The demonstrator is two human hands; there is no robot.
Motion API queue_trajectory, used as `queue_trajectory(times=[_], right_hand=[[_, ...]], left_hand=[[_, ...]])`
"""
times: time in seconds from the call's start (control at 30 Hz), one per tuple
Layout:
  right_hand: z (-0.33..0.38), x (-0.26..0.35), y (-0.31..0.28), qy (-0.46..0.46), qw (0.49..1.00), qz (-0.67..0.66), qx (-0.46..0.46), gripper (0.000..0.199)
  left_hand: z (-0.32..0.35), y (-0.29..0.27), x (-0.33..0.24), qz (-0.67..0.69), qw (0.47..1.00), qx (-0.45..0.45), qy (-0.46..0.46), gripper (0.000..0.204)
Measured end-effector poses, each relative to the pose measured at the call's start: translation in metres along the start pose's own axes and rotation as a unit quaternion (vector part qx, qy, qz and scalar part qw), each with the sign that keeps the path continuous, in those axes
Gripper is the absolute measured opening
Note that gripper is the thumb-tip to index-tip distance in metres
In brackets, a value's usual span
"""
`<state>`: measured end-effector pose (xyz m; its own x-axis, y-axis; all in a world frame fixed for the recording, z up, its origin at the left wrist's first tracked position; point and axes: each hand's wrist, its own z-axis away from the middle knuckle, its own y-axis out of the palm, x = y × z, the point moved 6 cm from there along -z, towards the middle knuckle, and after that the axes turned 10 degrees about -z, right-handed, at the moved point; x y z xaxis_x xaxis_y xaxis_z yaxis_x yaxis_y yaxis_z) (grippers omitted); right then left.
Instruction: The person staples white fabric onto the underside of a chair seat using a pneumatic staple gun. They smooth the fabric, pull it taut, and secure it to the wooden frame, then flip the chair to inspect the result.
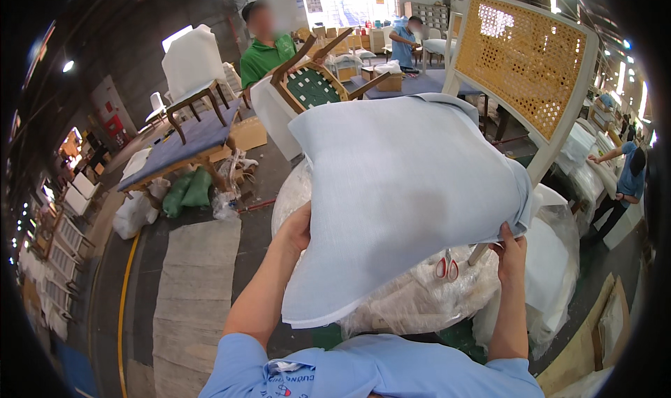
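Observation:
Light blue-grey fabric (412, 188) lies spread over the seat of a chair in front of me, its loose near-left corner hanging down. The chair's pale wooden frame carries a woven cane back (521, 59) that rises at the right. My left hand (299, 227) is at the left edge of the fabric, its fingers hidden behind the cloth. At the near right corner, my right hand (510, 250) is closed on the fabric's edge, thumb on top. Red-handled scissors (447, 266) are below the fabric, near my right hand.
Clear plastic wrap (412, 304) bulges beneath the chair. Beyond it, a person in green (269, 55) stands by an upturned chair (314, 87). A white-covered chair (192, 69) stands on a blue padded table (185, 143) at left. Other people in blue work farther off, one at right (632, 171).

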<state>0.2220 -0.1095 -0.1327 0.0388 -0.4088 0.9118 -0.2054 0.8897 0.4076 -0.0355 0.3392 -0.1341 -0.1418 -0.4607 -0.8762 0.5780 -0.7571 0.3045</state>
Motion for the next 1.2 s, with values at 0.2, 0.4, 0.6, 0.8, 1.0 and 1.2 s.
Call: queue_trajectory(times=[0.2, 0.4, 0.6, 0.8, 1.0, 1.2], right_hand=[[0.002, 0.001, 0.009, 0.014, 0.997, -0.069, 0.035, 0.043], [-0.001, -0.005, 0.012, -0.011, 0.992, -0.124, 0.035, 0.052], [-0.007, -0.016, 0.016, -0.028, 0.987, -0.152, 0.042, 0.051], [0.042, -0.036, 0.024, 0.093, 0.962, -0.241, 0.092, 0.028], [0.078, -0.056, 0.059, 0.150, 0.941, -0.246, 0.176, 0.020], [0.072, -0.056, 0.063, 0.130, 0.964, -0.192, 0.130, 0.025]], left_hand=[[0.008, 0.010, -0.006, 0.021, 1.000, -0.013, 0.012, 0.049], [0.005, 0.007, -0.004, -0.020, 0.994, -0.097, 0.048, 0.051], [-0.002, -0.009, -0.001, -0.047, 0.985, -0.130, 0.102, 0.058], [0.050, -0.005, 0.024, 0.041, 0.998, -0.045, 0.010, 0.062], [0.103, -0.008, 0.050, 0.112, 0.993, 0.021, -0.009, 0.056], [0.106, -0.004, 0.050, 0.130, 0.990, 0.040, 0.037, 0.053]])
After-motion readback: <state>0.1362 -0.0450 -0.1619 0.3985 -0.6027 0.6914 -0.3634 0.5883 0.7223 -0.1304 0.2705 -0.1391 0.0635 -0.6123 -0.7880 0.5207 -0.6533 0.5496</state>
